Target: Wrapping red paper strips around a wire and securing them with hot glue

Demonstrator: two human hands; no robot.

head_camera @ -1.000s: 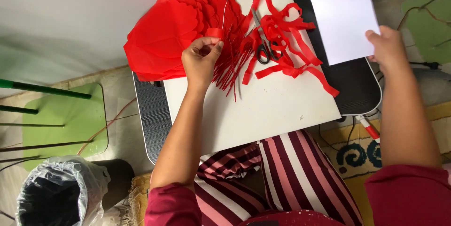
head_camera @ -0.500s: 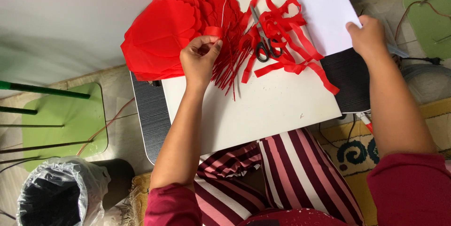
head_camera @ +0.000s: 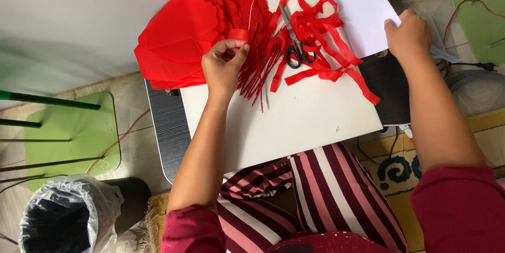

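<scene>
While the left hand (head_camera: 223, 66) pinches the red paper fan (head_camera: 194, 32), flimsy and tearable, its folded base looks safest; right hand (head_camera: 407, 34) grips white sheet (head_camera: 360, 8)

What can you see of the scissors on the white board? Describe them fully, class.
The scissors lie flat on the white board, black looped handles nearest the person, pale metal blades pointing away and looking closed. Red paper strips lie tangled around and partly over the blades. Neither hand touches them: they rest between the left hand and the right hand.
</scene>
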